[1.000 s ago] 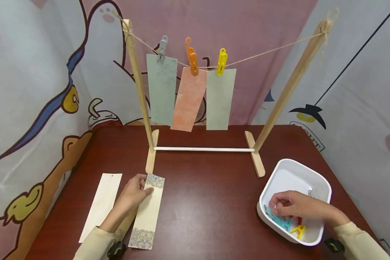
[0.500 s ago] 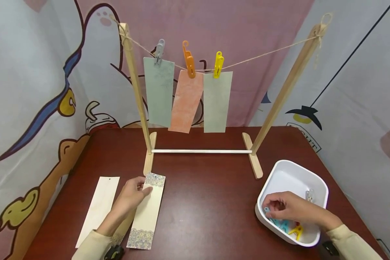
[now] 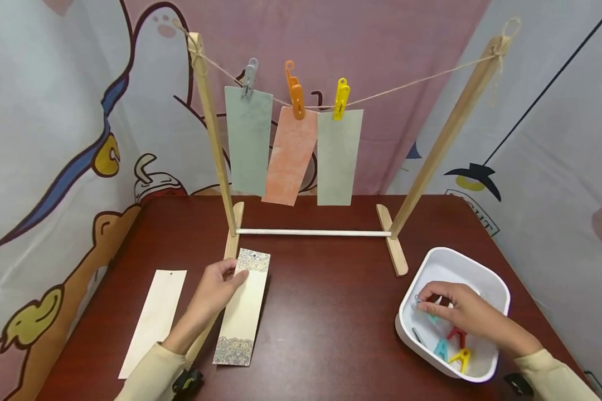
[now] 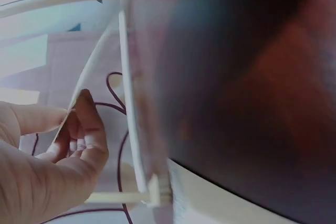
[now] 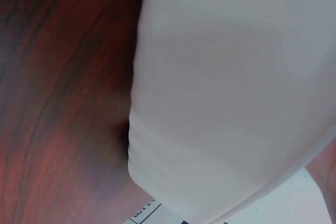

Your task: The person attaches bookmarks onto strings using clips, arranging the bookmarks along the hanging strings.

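In the head view my left hand (image 3: 218,289) pinches a cream bookmark (image 3: 243,306) near its top, thumb in front and fingers behind. The bookmark has patterned bands at both ends and a small hole at the top. In the left wrist view the thumb and fingers (image 4: 86,129) meet on its thin edge. My right hand (image 3: 461,306) is inside the white tub (image 3: 403,328), thumb and index finger pinching a pale bluish clothespin (image 3: 417,298), mostly hidden by the fingers. Below lie a red clothespin (image 3: 457,336), a turquoise clothespin (image 3: 441,349) and a yellow clothespin (image 3: 461,359).
A wooden stand (image 3: 213,133) holds a string (image 3: 411,83). From it hang a green card (image 3: 249,145), an orange card (image 3: 291,159) and a pale card (image 3: 338,161), each clipped. A plain cream card (image 3: 153,323) lies at the table's left; another lies partly under the left arm.
My left hand has moved up and right with the bookmark. In the tub, my right hand has drawn back from the clothespins, which now lie spread apart, with one at its fingertips.
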A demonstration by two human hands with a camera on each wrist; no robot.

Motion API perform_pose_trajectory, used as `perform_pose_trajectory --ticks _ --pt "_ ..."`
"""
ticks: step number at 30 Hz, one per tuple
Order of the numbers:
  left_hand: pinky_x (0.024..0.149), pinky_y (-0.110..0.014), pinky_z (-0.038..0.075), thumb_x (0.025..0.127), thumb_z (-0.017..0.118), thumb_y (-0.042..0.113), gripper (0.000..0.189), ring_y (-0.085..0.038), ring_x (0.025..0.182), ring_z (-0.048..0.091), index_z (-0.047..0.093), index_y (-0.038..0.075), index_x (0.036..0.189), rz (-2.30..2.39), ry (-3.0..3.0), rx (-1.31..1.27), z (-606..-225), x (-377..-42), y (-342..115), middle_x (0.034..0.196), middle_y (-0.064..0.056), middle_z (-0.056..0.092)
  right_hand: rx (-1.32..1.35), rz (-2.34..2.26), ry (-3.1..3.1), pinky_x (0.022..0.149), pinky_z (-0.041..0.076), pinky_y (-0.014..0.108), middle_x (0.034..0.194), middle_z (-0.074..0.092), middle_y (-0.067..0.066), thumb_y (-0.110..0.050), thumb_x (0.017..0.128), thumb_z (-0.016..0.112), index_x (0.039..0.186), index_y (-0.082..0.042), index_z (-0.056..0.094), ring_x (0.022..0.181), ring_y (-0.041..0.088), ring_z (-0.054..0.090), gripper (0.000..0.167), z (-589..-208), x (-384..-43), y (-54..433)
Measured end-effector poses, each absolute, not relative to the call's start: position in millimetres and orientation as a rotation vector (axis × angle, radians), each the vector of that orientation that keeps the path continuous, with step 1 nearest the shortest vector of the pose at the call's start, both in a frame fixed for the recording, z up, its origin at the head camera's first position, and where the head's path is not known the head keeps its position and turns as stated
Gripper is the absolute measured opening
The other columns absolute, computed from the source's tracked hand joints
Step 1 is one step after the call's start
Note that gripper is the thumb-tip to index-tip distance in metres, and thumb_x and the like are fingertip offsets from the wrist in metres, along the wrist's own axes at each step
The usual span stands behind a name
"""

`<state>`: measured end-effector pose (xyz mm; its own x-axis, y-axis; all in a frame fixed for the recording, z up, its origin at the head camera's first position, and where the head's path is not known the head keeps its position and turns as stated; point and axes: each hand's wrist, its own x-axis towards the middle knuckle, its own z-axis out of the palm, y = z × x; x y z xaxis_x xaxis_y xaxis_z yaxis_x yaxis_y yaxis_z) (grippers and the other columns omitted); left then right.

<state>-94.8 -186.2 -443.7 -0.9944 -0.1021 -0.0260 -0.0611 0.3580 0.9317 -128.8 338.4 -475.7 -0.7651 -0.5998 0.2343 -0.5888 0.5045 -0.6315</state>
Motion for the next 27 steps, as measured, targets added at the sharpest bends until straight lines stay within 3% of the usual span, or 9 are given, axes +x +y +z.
perform_pose_trajectory --ticks 5,8,11,16,27 --pt "0.061 -0.024 0.041 0.104 0.069 0.002 0.009 -0.012 0.071 0.05 0.072 -0.006 0.101 -1.884 -2.442 0.087 -433 -104 -165 0.079 -0.001 0.058 -0.845 -1.144 2.816 0.068 0.052 0.023 0.095 0.071 -0.014 -0.006 0.091 0.089 0.13 -0.011 0.074 0.08 0.008 0.064 0.042 -462 -130 341" --pt "0.059 -0.024 0.039 0.104 0.069 0.003 0.009 -0.011 0.065 0.046 0.072 -0.004 0.099 -1.919 -2.395 0.03 -429 -109 -150 0.072 0.0 0.056 -0.743 -1.127 2.865 0.073 0.054 0.019 0.096 0.073 -0.013 -0.008 0.091 0.09 0.128 -0.008 0.077 0.083 0.008 0.066 0.039 -452 -130 343" --pt "0.059 -0.024 0.042 0.103 0.069 0.001 0.008 -0.01 0.066 0.051 0.073 -0.006 0.1 -1.959 -2.334 -0.035 -426 -114 -135 0.075 -0.002 0.062 -0.665 -1.141 2.887 0.079 0.054 0.015 0.102 0.076 -0.009 -0.01 0.091 0.09 0.127 -0.01 0.079 0.09 0.006 0.068 0.037 -444 -130 344" --pt "0.063 -0.024 0.045 0.102 0.07 0.002 0.008 -0.012 0.073 0.056 0.075 -0.005 0.101 -1.947 -2.27 -0.157 -418 -120 -115 0.083 -0.005 0.067 -0.588 -1.251 2.905 0.075 0.056 0.016 0.106 0.079 0.0 -0.01 0.092 0.09 0.133 -0.006 0.076 0.089 0.006 0.071 0.043 -434 -131 341" --pt "0.066 -0.025 0.045 0.101 0.071 0.002 0.009 -0.013 0.076 0.055 0.071 -0.001 0.092 -1.913 -2.218 -0.325 -403 -135 -86 0.083 -0.001 0.064 -0.611 -1.298 2.957 0.071 0.059 0.019 0.106 0.08 0.005 -0.009 0.09 0.091 0.124 -0.008 0.078 0.083 0.01 0.074 0.036 -417 -139 332"
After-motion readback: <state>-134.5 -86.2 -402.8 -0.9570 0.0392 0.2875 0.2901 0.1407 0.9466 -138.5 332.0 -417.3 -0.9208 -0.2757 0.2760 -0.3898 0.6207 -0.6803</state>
